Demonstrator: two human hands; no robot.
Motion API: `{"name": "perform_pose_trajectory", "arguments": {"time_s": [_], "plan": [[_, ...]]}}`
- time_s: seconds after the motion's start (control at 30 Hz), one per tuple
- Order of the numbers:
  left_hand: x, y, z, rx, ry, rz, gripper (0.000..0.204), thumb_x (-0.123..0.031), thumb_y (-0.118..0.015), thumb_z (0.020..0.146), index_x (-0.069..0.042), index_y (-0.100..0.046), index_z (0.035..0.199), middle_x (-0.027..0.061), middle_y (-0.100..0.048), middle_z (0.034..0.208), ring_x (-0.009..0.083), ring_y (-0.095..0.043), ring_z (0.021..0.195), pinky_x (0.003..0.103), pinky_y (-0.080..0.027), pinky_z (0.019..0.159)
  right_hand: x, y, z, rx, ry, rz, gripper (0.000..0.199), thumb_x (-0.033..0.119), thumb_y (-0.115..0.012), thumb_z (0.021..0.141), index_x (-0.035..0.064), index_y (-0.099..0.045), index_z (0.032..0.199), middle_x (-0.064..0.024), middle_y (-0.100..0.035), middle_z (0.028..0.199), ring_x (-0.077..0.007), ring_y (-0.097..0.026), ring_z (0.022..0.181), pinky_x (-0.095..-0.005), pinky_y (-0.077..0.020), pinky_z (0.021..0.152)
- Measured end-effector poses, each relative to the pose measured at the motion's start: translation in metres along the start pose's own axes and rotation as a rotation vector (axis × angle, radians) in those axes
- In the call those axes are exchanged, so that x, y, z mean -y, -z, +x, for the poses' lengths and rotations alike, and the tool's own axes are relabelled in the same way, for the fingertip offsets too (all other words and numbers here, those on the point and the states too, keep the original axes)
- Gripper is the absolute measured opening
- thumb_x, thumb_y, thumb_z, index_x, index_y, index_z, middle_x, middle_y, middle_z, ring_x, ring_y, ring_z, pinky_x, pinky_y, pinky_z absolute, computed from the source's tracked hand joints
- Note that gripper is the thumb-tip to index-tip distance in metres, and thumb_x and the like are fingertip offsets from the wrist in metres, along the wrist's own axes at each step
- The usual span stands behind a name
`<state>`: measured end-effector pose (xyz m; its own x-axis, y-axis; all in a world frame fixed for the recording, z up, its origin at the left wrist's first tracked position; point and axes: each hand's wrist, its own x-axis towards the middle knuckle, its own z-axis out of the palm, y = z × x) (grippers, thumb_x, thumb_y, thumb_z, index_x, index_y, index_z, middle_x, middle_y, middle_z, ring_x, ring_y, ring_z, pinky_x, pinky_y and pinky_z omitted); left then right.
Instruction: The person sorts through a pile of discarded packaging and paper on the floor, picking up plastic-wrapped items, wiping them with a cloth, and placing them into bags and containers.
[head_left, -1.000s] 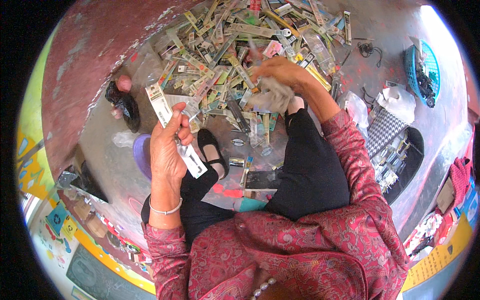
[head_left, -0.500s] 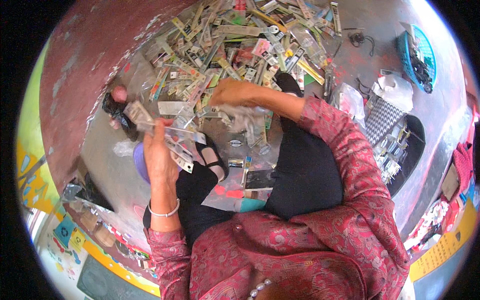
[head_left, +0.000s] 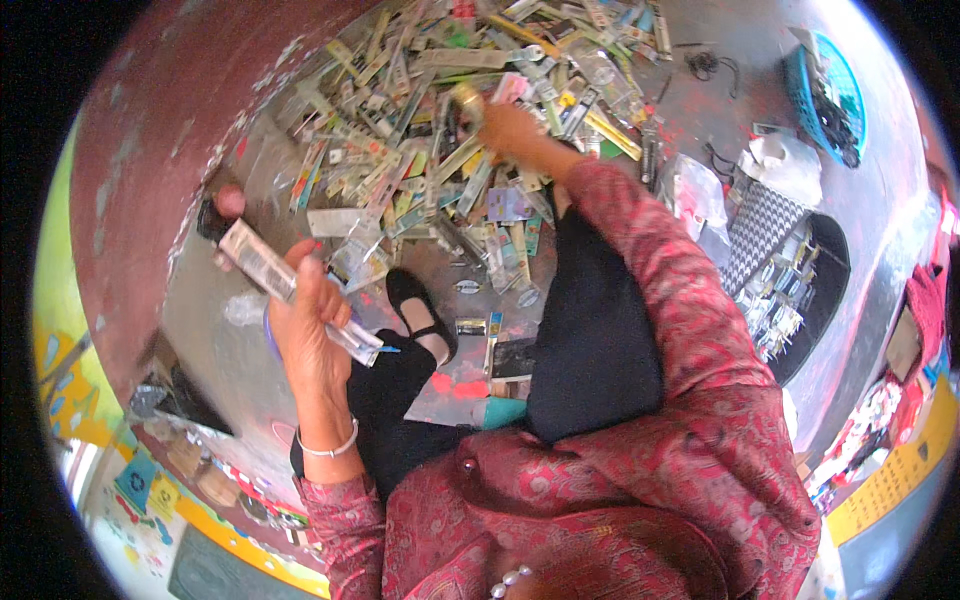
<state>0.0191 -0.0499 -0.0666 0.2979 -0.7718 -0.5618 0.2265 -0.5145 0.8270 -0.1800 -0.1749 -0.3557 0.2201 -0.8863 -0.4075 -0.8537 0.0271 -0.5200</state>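
Note:
My left hand (head_left: 315, 310) is closed around a small bunch of long, flat packets (head_left: 257, 260), whitish and printed, whose lower ends stick out below my fingers above my left knee. A thin white bangle (head_left: 330, 440) circles that wrist. Over the middle of a wide pile of narrow clear and coloured packets (head_left: 350, 160), my right hand (head_left: 515, 130) reaches far out, blurred by motion. A yellowish, smeared thing shows by its fingertips, too blurred to name or to tell whether it is held.
At the far right stands a blue basket (head_left: 795, 85) with black things in it. Nearer lie white plastic bags (head_left: 785, 165), a houndstooth-patterned piece (head_left: 765, 230) and a black container (head_left: 825, 300) of shiny packets. A dark red wall (head_left: 150, 150) rises on the left.
My right hand has moved farther out over the pile. The packets in my left hand, spread apart before, now sit closer together. The whole view has shifted slightly.

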Motion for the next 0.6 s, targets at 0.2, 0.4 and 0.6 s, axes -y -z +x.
{"name": "perform_pose_trajectory", "arguments": {"time_s": [0.2,0.4,0.6], "plan": [[0.005,0.007,0.004,0.013,0.145,-0.145,0.026,-0.009,-0.057,0.083,0.003,-0.049,0.106,-0.0015,-0.043,0.070,0.0049,-0.036,0.051,0.018,-0.031,0.042,0.028,0.072,-0.038,0.308,0.239,0.728,0.033,0.030,-0.058,0.076,-0.0003,-0.065,0.086,-0.0121,-0.061,0.083,-0.0225,-0.057,0.078,-0.0335,-0.0460,0.071],[0.019,0.003,0.004,0.063,0.166,0.173,0.031,-0.016,-0.064,0.079,-0.001,-0.053,0.105,-0.0029,-0.049,0.069,0.0042,-0.042,0.052,0.017,-0.030,0.041,0.153,0.082,-0.124,0.570,0.810,0.529,0.049,0.042,-0.049,0.079,-0.0037,-0.060,0.090,-0.0226,-0.060,0.077,-0.0392,-0.057,0.072,-0.0436,-0.0448,0.070],[0.014,0.010,0.009,-0.142,0.142,0.068,0.020,-0.024,-0.054,0.087,-0.004,-0.053,0.085,0.0012,-0.052,0.068,0.0109,-0.051,0.052,0.024,-0.044,0.046,0.131,0.083,-0.093,0.684,0.750,0.385,0.047,0.049,-0.046,0.082,0.0066,-0.063,0.093,-0.0217,-0.060,0.092,-0.0295,-0.058,0.088,-0.0411,-0.0440,0.077]]}}
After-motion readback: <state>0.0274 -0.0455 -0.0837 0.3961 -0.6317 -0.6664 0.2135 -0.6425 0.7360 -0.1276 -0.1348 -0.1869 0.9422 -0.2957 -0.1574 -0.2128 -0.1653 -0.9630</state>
